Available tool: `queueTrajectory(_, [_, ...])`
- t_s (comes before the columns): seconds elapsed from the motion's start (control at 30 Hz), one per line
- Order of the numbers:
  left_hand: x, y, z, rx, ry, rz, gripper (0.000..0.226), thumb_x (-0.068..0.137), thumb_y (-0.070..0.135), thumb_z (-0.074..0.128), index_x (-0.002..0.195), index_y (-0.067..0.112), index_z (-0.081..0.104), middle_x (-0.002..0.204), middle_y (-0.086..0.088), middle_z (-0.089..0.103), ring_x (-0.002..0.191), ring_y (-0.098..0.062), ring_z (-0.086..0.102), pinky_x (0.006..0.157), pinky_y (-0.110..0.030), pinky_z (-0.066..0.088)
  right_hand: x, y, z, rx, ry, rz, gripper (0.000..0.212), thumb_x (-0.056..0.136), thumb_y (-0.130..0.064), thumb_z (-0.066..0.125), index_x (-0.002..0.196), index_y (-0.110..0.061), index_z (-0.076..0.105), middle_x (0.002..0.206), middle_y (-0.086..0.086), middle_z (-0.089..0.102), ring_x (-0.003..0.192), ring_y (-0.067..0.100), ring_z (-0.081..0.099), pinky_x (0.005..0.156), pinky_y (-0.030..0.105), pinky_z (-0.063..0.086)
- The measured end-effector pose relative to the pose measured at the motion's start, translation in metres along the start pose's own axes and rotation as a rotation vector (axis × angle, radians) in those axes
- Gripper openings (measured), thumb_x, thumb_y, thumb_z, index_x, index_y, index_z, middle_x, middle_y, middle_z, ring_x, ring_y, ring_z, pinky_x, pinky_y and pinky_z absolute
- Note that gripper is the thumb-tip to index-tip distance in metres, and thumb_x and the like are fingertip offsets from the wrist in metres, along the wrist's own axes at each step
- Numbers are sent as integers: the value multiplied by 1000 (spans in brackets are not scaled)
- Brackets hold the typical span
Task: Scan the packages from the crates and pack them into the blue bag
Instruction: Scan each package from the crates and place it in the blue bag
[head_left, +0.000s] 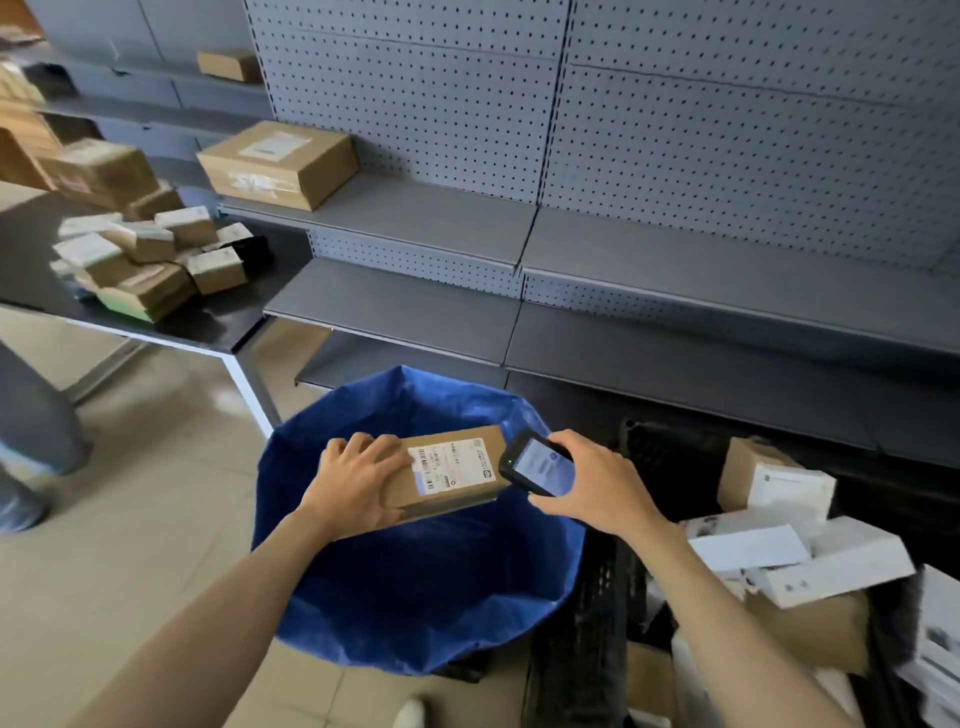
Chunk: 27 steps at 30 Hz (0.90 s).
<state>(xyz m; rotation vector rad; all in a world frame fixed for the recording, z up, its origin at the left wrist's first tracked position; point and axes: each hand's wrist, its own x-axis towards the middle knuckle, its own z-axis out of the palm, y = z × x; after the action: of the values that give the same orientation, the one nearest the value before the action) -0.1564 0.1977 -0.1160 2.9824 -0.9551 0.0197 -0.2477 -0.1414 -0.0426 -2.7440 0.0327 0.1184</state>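
Gripping package (447, 470), scanner (540, 465) over blue bag (415, 587); crate (587, 639) holds boxes (753, 551).

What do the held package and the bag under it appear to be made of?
The package looks like matte brown cardboard with a white paper label stuck on. The blue bag is probably woven plastic: slightly shiny, holding stiff creases.

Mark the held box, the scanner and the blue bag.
box (452, 467): head view, on its labelled top face.
scanner (543, 464): head view, on its lit screen.
blue bag (415, 587): head view, on its bare inner wall.
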Motion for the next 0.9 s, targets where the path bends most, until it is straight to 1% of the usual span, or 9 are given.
queueTrajectory(0.13, [10, -8, 64, -154, -29, -126, 79, 71, 87, 56, 134, 39, 53, 142, 12, 46, 118, -26, 48, 95, -49, 39, 29, -11, 39, 46, -42, 124, 86, 63, -75, 75, 135, -36, 47, 131, -15, 63, 113, 19, 65, 88, 36, 52])
queueTrajectory(0.23, [23, -7, 119, -244, -53, -203, 73, 70, 81, 62, 129, 38, 55, 139, 11, 47, 115, -27, 48, 89, -49, 39, 48, -14, 72, 113, -53, 237, 78, 64, -74, 75, 127, -37, 48, 120, -17, 65, 104, 15, 65, 82, 33, 52])
queueTrajectory(0.33, [34, -6, 173, -319, -101, -266, 75, 70, 75, 68, 133, 38, 52, 141, 10, 45, 116, -29, 47, 91, -54, 40, 65, -12, 111, 156, -60, 338, 80, 61, -76, 74, 125, -36, 48, 117, -16, 67, 106, 12, 65, 83, 33, 52])
queueTrajectory(0.47, [45, -7, 244, -325, -235, -324, 82, 69, 74, 70, 139, 37, 48, 143, 3, 44, 122, -31, 47, 95, -59, 43, 82, -5, 159, 159, -91, 432, 80, 60, -76, 75, 125, -37, 47, 120, -15, 68, 110, 16, 65, 78, 32, 46])
queueTrajectory(0.53, [52, -4, 275, -317, -274, -351, 83, 66, 72, 75, 136, 34, 51, 139, -1, 49, 119, -33, 51, 89, -58, 46, 88, 0, 180, 162, -100, 476, 84, 58, -79, 72, 126, -38, 46, 121, -15, 68, 112, 17, 65, 79, 34, 49])
queueTrajectory(0.6, [59, 3, 305, -303, -320, -410, 84, 64, 69, 79, 134, 30, 55, 136, -3, 51, 115, -34, 52, 84, -55, 46, 93, 7, 198, 179, -99, 521, 85, 54, -82, 69, 123, -38, 46, 117, -15, 69, 109, 17, 66, 81, 37, 53])
queueTrajectory(0.7, [68, 15, 351, -349, -359, -527, 83, 67, 68, 79, 134, 26, 56, 137, -5, 49, 116, -35, 48, 85, -53, 44, 99, 16, 221, 188, -97, 569, 83, 55, -76, 75, 122, -36, 48, 115, -14, 68, 107, 18, 67, 83, 39, 55])
queueTrajectory(0.8, [75, 29, 391, -426, -388, -621, 84, 74, 67, 76, 140, 23, 49, 140, -6, 44, 120, -35, 43, 89, -55, 42, 102, 26, 238, 186, -103, 608, 78, 61, -66, 83, 123, -34, 50, 113, -14, 66, 106, 18, 65, 84, 39, 53])
queueTrajectory(0.9, [80, 45, 426, -489, -427, -725, 83, 80, 68, 69, 145, 26, 38, 145, -5, 34, 124, -35, 37, 95, -58, 39, 103, 35, 253, 215, -100, 633, 78, 57, -70, 81, 121, -38, 49, 106, -18, 65, 98, 13, 65, 82, 39, 56])
